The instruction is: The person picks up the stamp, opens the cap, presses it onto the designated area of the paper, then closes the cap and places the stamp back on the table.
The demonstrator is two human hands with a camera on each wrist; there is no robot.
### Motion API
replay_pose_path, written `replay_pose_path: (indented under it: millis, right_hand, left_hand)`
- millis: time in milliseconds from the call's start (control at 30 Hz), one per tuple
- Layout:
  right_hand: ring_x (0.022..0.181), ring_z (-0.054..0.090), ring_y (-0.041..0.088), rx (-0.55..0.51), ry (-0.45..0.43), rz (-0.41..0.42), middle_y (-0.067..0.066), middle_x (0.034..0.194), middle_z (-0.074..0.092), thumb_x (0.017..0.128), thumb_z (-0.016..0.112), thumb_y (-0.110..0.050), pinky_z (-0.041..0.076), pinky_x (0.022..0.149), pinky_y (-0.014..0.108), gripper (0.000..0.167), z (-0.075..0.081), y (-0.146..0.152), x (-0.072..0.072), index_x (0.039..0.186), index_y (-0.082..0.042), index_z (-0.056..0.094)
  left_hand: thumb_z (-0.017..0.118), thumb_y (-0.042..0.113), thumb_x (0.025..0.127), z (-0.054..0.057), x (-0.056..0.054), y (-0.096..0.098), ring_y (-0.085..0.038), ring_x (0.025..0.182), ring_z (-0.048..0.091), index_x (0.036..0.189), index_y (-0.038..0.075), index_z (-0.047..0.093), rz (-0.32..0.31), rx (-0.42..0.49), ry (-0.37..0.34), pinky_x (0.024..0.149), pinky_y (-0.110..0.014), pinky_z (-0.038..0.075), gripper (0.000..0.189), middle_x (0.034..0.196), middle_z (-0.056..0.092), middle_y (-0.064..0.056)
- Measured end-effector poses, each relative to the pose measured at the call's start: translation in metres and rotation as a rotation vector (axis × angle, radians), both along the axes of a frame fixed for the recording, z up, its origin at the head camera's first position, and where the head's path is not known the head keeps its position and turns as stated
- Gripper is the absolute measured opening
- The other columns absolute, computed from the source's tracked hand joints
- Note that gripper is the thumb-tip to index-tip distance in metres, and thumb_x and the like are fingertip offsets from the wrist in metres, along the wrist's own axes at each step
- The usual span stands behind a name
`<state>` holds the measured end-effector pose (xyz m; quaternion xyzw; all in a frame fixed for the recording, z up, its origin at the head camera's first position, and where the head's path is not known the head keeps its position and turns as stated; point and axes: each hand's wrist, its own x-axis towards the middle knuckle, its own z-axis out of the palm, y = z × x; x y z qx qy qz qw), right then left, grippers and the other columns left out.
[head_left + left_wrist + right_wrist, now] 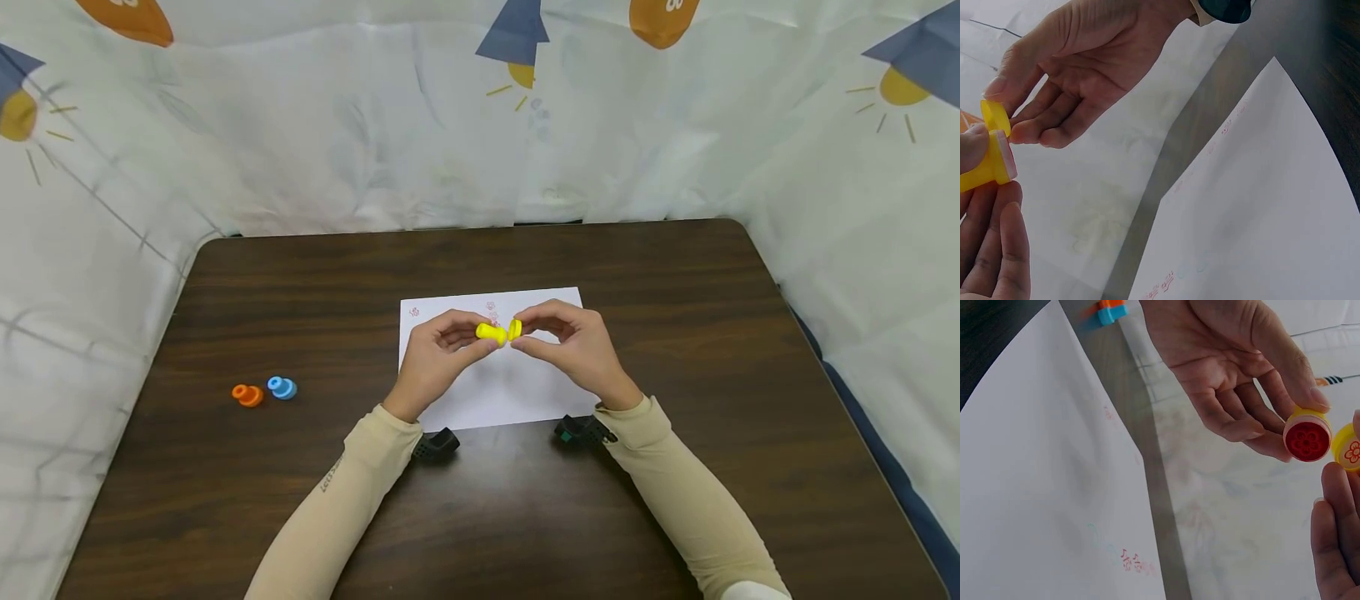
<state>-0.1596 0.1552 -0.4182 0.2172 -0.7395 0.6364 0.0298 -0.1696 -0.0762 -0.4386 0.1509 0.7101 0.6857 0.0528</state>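
Pinching stamp point(489, 333) in left hand point(436, 357), long axis crosswise, red face point(1305, 443) toward cap point(515, 329) pinched in right hand point(583, 350), paper point(517, 390) below.

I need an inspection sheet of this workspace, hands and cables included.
Surface: dark brown wood-grain table; white paper sheet bearing small red prints.
Job's things: yellow plastic stamp, red flower face exposed; round yellow plastic cap, off.
Clutter: orange knobbed plastic piece, light-blue knobbed plastic piece, left of the sheet.
Hands: left hand holds the stamp; right hand pinches the cap.
Cables: nothing seen on the table.
Surroundings: white curtain with blue and orange motifs.
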Motion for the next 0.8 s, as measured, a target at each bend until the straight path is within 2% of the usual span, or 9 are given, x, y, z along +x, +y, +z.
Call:
replay_pose_path:
  millis: [300, 533, 667, 800]
  right_hand:
    - [0.094, 0.072, 0.016, 0.013, -0.016, -0.003, -0.001, 0.104, 0.075, 0.082, 0.083, 0.003, 0.064, 0.092, 0.041, 0.031, -0.0016, -0.0004, -0.0005, 0.112, 0.000, 0.074]
    - [0.095, 0.072, 0.019, -0.001, -0.025, 0.013, 0.003, 0.105, 0.075, 0.083, 0.084, 0.001, 0.059, 0.094, 0.061, 0.031, -0.0014, -0.0013, 0.0004, 0.112, -0.003, 0.075]
    - [0.095, 0.072, 0.018, -0.010, -0.024, 0.016, -0.002, 0.104, 0.076, 0.083, 0.084, 0.001, 0.060, 0.094, 0.058, 0.031, -0.0018, -0.0024, 0.0005, 0.112, -0.003, 0.075]
    - [0.095, 0.072, 0.018, -0.010, -0.022, 0.018, -0.003, 0.105, 0.076, 0.082, 0.084, 0.003, 0.062, 0.093, 0.050, 0.031, -0.0023, -0.0036, 0.0016, 0.112, -0.002, 0.075]
  left_hand:
    - [0.083, 0.006, 0.086, 0.0026, -0.0008, -0.0027, -0.014, 0.099, 0.075, 0.115, 0.002, 0.072, 0.023, 0.063, -0.036, 0.092, -0.029, 0.064, 0.031, 0.114, 0.074, -0.009]
    - [0.084, 0.007, 0.086, 0.0047, 0.0014, -0.0013, -0.015, 0.101, 0.074, 0.115, 0.001, 0.071, 0.009, 0.112, -0.065, 0.093, -0.028, 0.064, 0.032, 0.112, 0.074, -0.001]
    - [0.084, 0.006, 0.086, 0.0059, 0.0031, 0.0002, -0.015, 0.102, 0.074, 0.115, 0.000, 0.070, 0.004, 0.115, -0.074, 0.094, -0.028, 0.063, 0.033, 0.112, 0.074, 0.000]
    - [0.083, 0.006, 0.086, 0.0062, 0.0047, 0.0012, -0.014, 0.103, 0.074, 0.115, 0.000, 0.070, -0.001, 0.118, -0.079, 0.095, -0.028, 0.063, 0.033, 0.113, 0.073, 0.000]
